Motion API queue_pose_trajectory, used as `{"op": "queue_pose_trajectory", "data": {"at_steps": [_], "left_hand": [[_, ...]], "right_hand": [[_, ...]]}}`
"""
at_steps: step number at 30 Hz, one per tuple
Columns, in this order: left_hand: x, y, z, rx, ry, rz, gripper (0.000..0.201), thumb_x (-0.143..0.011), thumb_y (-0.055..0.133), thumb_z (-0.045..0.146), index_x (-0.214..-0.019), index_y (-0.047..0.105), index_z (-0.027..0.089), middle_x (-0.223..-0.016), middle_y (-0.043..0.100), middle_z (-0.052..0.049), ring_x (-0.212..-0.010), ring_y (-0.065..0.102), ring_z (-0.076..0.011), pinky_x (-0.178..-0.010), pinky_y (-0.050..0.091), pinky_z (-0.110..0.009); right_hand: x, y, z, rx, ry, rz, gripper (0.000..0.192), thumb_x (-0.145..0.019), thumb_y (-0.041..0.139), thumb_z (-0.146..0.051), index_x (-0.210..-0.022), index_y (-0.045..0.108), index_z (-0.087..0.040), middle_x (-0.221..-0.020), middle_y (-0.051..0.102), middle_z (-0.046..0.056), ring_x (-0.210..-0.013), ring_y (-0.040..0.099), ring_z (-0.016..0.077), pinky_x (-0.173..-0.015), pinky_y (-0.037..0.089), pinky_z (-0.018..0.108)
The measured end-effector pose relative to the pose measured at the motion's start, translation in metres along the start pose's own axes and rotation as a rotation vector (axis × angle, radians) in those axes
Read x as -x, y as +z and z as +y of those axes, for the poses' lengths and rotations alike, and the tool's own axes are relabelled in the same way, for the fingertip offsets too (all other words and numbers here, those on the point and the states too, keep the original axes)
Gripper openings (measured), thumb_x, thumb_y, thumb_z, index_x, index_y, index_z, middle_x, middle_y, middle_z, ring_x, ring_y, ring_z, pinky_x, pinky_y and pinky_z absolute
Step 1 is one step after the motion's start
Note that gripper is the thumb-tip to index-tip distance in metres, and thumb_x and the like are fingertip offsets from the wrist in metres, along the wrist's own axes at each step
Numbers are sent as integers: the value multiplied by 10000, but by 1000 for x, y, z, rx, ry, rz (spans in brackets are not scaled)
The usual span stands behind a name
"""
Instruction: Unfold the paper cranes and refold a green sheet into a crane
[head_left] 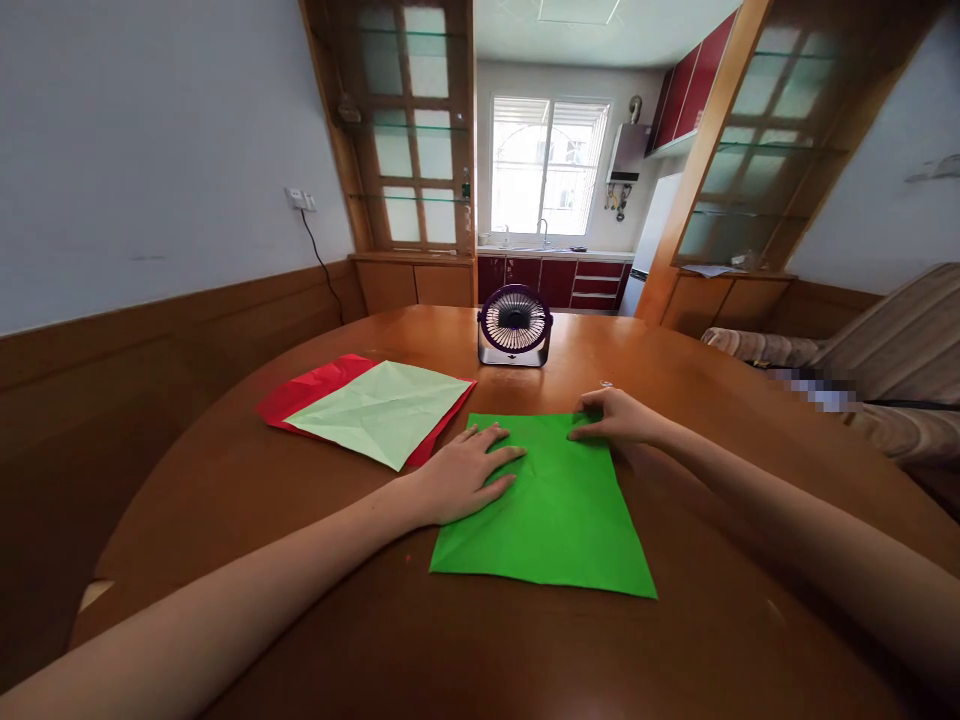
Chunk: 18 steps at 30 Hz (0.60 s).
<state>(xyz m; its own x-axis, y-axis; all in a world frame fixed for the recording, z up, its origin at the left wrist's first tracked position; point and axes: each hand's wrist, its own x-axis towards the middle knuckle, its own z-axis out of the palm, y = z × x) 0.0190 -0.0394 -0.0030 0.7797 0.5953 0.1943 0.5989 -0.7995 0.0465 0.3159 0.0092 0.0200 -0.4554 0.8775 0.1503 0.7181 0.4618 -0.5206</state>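
Observation:
A bright green square sheet of paper (559, 520) lies flat on the round wooden table (675, 640) in front of me. My left hand (469, 475) rests palm down on the sheet's left part, fingers spread. My right hand (615, 415) presses its fingertips on the far right corner of the green sheet. Neither hand lifts the paper. To the left lie a pale green creased sheet (382, 408) on top of a red sheet (311, 390).
A small purple desk fan (514, 326) stands at the table's far side, just beyond the green sheet. A sofa (892, 370) is at the right. Wood-panelled walls close in on the left, with a kitchen behind.

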Motion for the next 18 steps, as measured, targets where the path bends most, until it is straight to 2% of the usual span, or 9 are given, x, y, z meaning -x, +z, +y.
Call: {"op": "queue_pose_trajectory", "data": {"at_steps": [5,7,10,14,16,18], "left_hand": [[1,0,0,1,-47,-27,493,-976,373,472,-1411,444,251,-1476,386,-158,-1384,321,-376,-1097,298,-569],[1,0,0,0,-54,-19,490,-972,377,486,-1401,456,263,-1474,399,-145,-1389,312,-377,-1101,278,-589],[1,1,-1,5,-58,-9,503,-962,401,492,-1388,475,235,-1465,415,-150,-1379,334,-369,-1114,268,-578],[2,1,-3,4,-44,8,518,-955,416,495,-1371,488,194,-1443,437,-158,-1338,400,-343,-1120,289,-537],[2,1,-4,10,-37,11,523,-959,405,498,-1365,489,180,-1433,446,-161,-1331,410,-334,-1115,303,-527],[3,1,-6,22,-27,6,531,-962,397,501,-1370,482,171,-1436,442,-165,-1337,403,-328,-1115,308,-517]], "right_hand": [[16,15,-2,-285,-18,147,280,-719,731,-409,-812,659,-155,-749,648,34,-658,579,153,-577,455,269],[22,20,-4,-250,-108,228,220,-767,697,-373,-820,659,-163,-751,632,32,-680,571,155,-597,464,279],[30,23,-8,-114,-321,296,122,-843,617,-296,-857,654,-180,-823,607,46,-744,566,160,-672,486,307],[37,26,-13,-48,-509,246,90,-890,560,-226,-952,622,-204,-1094,588,97,-1014,583,202,-874,496,376],[39,29,-16,-54,-540,202,122,-902,535,-200,-1011,590,-209,-1204,561,109,-1125,555,215,-947,474,401],[40,34,-18,-71,-510,185,151,-903,537,-198,-1052,553,-211,-1211,568,110,-1113,568,212,-933,489,397]]}}
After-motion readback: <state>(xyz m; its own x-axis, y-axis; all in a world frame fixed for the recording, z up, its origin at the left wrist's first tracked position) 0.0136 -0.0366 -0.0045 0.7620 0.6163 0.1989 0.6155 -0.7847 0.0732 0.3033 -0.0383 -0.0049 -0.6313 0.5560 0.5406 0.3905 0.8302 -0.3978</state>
